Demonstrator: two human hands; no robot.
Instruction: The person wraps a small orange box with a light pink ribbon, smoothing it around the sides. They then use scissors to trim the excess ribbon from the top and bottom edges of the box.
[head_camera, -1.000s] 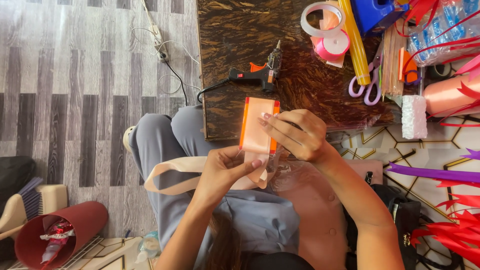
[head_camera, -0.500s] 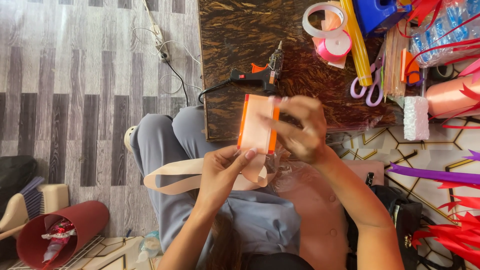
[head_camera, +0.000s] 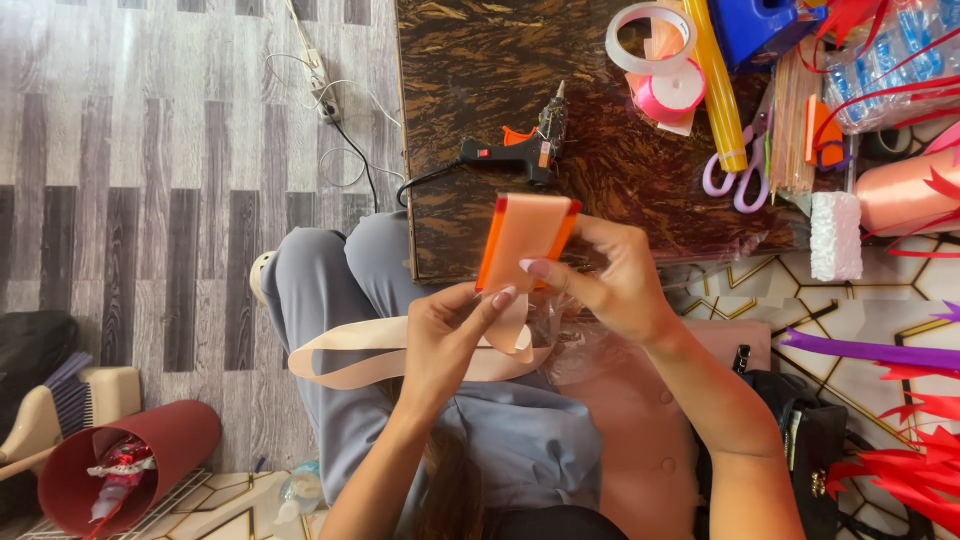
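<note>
Head view, looking down over the lap. Both hands work a length of peach ribbon (head_camera: 380, 352) just above the near edge of the dark table (head_camera: 470, 60).

Right hand (head_camera: 610, 285): fingers clamped on a folded section of the ribbon, which stands up as a flat orange-peach panel (head_camera: 525, 240) over the table edge. Left hand (head_camera: 450, 335): thumb and forefinger pinched together on the lower edge of that panel; the ribbon's free end runs left from under it in a loose loop across the grey trousers (head_camera: 330, 290).

Judgement on doing this fold well: keep the edges of the layers square to each other, hold tension even between the two pinches, and press the crease flat with the thumb before changing grip. The trailing loop should stay slack, so it does not pull the fold askew.

Around: a black glue gun (head_camera: 510, 155) lies on the table just beyond the panel, its cord (head_camera: 350, 160) trailing off to the left over the wooden floor. Far right on the table: two tape rolls (head_camera: 660, 60), a yellow tube (head_camera: 715, 80), purple-handled scissors (head_camera: 740, 180), a white foam block (head_camera: 835, 235). Red and purple ribbon strips (head_camera: 900, 440) lie at right. A red bin (head_camera: 130, 460) stands near left.

In the way: the glue gun is close to the knuckles, possibly hot; crinkled clear film (head_camera: 565, 345) bunches under the right wrist.
</note>
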